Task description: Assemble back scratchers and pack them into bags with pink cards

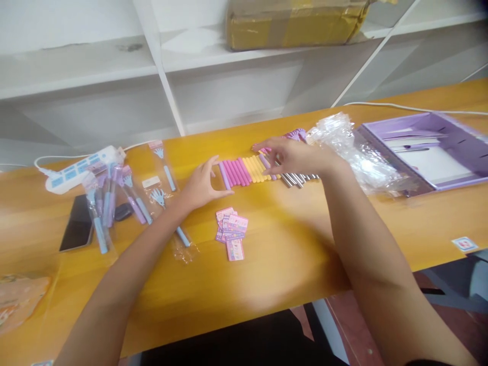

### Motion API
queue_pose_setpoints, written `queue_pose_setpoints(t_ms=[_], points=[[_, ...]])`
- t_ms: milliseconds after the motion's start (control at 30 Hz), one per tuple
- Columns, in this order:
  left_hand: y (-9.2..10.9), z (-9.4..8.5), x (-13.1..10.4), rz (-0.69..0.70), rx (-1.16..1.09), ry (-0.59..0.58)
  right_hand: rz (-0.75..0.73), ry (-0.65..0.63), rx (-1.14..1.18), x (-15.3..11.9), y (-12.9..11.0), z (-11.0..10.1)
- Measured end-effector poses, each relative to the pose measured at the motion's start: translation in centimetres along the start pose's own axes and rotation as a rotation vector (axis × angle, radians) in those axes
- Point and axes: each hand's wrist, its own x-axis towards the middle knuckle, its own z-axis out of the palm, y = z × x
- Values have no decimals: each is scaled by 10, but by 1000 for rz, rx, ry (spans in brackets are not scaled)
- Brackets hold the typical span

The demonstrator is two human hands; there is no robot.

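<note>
A row of coloured tubes, like handle sleeves (240, 172), lies side by side on the table: a purple one at the left end, then pink, then yellow. My left hand (202, 185) is at the left end, thumb and fingers spread around the purple tube. Over the right end is my right hand (287, 156), its fingers apart and partly covering a tilted purple tube (264, 161). Silver metal rods (293, 179) stick out beneath it. Purple hand-shaped heads (296, 134) show just behind it. Small pink printed cards (233, 229) are piled in front of the row.
Bagged hand-shaped back scratchers (99, 231) lie at left with a power strip (82, 170) and a dark phone (77, 223). At right are clear plastic bags (353, 152) and a purple box (430, 180). A taped carton (297, 25) sits on the shelf above.
</note>
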Motion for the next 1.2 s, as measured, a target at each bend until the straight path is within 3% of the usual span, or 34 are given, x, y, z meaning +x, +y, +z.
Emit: queue_pose_setpoints(t_ms=[133,267,500,667,1200], points=[[16,0,-1,27,-136,-4,-164,-22,116,3,-48,24],[21,1,0,32,-255,17,-229,35,109,7,-69,42],[11,19,3,-10,-616,67,-294,94,106,12,-63,51],[4,30,5,-51,-823,22,-255,101,112,15,-61,56],[5,36,1,-140,-866,-7,-241,44,187,24,-49,67]])
